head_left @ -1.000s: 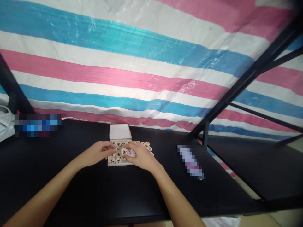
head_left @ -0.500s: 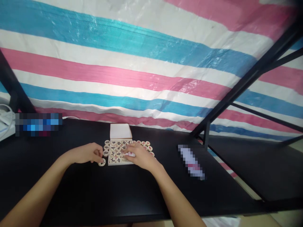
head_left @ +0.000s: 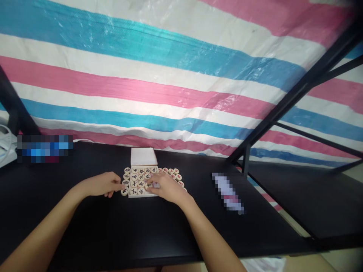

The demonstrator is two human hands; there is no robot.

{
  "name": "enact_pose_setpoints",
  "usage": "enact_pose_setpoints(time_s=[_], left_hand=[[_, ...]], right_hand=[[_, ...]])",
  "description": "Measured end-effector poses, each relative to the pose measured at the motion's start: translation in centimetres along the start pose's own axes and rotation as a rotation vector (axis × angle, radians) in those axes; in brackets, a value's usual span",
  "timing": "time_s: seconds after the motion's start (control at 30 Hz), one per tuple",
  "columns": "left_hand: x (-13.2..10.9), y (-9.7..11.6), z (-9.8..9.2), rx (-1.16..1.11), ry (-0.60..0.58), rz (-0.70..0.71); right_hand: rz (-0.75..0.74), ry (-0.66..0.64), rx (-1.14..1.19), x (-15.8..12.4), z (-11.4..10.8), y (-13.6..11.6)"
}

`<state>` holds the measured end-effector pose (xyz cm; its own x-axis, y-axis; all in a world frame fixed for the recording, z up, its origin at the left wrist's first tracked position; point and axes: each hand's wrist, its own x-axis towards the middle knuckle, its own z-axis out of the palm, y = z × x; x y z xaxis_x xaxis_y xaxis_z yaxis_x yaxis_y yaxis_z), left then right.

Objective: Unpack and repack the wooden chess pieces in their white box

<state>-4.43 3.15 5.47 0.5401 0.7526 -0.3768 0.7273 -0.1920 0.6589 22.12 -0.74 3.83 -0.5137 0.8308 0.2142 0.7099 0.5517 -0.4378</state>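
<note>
A shallow white box (head_left: 143, 195) on the black table holds round pieces with black characters, set in rows. Left of it several black-marked pieces stand in a column. My left hand (head_left: 106, 184) is beside the lowest piece (head_left: 124, 191) of that column, its index fingertip touching the edge, other fingers loosely curled and empty. Over the right part of the box lies my right hand (head_left: 166, 185), thumb and fingers on a black-marked piece (head_left: 148, 185). Red-marked pieces (head_left: 178, 177) sit to the right of the box, partly hidden by this hand.
Behind the box is an open white lid (head_left: 143, 156). A blurred pale item (head_left: 228, 193) rests on the table (head_left: 113, 234) at the right, and a blurred blue item (head_left: 45, 148) at the back left. Black frame bars and a striped sheet (head_left: 141, 87) stand behind.
The lowest left piece has moved up into line with its column, and my left fingers have loosened from it. My right hand has shifted slightly, with a black-marked piece now showing at its fingertips.
</note>
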Motion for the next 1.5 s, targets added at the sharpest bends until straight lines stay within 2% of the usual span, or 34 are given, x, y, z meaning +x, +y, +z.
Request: enact_pose_setpoints(time_s=[0.1,0.2,0.37,0.57,0.7,0.77,0.83,0.9,0.97,1.0,1.13,1.37,1.5], left_hand=[[-0.2,1.4,0.0,-0.099,0.085,0.115],[0.1,2.8,0.7,-0.248,0.159,0.208],[0.9,3.2,2.0,-0.337,0.091,0.242],[1.3,2.8,2.3,-0.438,0.083,0.269],[1.3,3.0,2.3,-0.512,0.065,0.282],[1.3,2.7,1.9,-0.512,0.091,0.287],[1.4,1.9,1.0,-0.471,0.197,0.283],[1.6,0.6,0.0,-0.392,0.373,0.257],[1.8,-0.8,-0.9,-0.271,0.518,0.19],[1.9,-1.4,-1.1,-0.208,0.55,0.147],[2.4,-3.0,-1.3,0.005,0.533,0.007],[3.2,-3.3,-0.4,0.166,0.527,-0.013],[3.0,-2.9,-0.5,0.232,0.547,-0.052]], right_hand=[[0.016,0.083,-0.015,-0.1,-0.3,-0.5],[-0.042,0.163,0.028,-0.1,-0.3,-1.5],[-0.185,0.269,0.078,0.2,0.7,-2.2],[-0.279,0.388,0.106,0.4,1.4,-2.0],[-0.308,0.401,0.11,0.4,1.3,-2.2],[-0.281,0.386,0.073,0.4,1.0,-2.0],[-0.202,0.389,0.006,0.4,0.5,-1.4],[-0.09,0.392,-0.06,0.3,0.0,-0.6],[0.007,0.368,-0.103,0.3,-0.3,0.3],[0.035,0.347,-0.12,0.3,-0.3,0.6],[0.027,0.265,-0.182,0.5,0.6,1.3],[0.053,0.176,-0.281,0.6,1.4,1.0],[0.064,0.207,-0.277,0.5,1.3,1.0]])
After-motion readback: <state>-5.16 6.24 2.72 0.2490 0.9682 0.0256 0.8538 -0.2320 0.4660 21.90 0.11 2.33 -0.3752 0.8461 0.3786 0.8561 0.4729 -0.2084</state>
